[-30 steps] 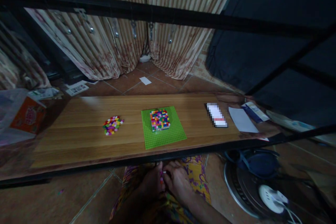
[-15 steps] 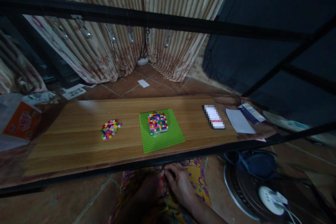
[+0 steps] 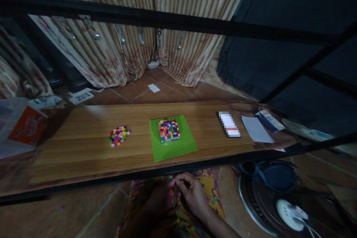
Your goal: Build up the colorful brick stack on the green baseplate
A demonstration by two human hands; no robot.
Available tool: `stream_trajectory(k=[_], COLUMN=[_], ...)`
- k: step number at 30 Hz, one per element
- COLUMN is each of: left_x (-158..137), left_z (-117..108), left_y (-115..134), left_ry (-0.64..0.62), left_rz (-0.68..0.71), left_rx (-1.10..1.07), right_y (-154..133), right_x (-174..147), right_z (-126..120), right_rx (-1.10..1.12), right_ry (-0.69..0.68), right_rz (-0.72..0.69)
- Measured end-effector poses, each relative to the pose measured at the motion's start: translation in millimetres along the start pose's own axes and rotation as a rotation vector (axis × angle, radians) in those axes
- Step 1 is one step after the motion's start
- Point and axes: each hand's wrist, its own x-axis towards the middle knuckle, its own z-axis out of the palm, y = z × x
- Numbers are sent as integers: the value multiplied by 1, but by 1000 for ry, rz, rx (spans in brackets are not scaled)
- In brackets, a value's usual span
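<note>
By the table's (image 3: 92, 167) near edge, the left hand (image 3: 164, 196) is cupping bricks (image 3: 172, 190), probably against spills; the right hand (image 3: 193, 195) is meeting its fingertips, closure and contents unclear.

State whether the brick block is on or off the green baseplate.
On: the brick block sits on the green baseplate, green showing around it.

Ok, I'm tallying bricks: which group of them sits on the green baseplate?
The built-up block; the loose pile lies on the wooden tabletop to its left, and more bricks are in the left hand.
</note>
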Motion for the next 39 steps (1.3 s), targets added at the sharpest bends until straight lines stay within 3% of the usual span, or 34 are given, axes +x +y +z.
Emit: stream_trajectory(k=[5, 13, 21, 27, 39], left_x=[-3, 6, -6, -7, -5], left_z=[2, -3, 4, 10, 4], left_y=[0, -1, 7, 8, 7], left_ry=[30, 33, 3, 65, 28], left_rz=[70, 18, -13, -33, -29], left_rx=[20, 50, 85, 91, 67], right_y=[-2, -28, -67, -70, -77], right_x=[1, 7, 70, 121, 139], right_z=[-2, -18, -42, -37, -24], right_rx=[-54, -355, -251, -235, -470], right_ry=[-28, 15, 211, 260, 231], right_rz=[2, -196, -333, -377, -433])
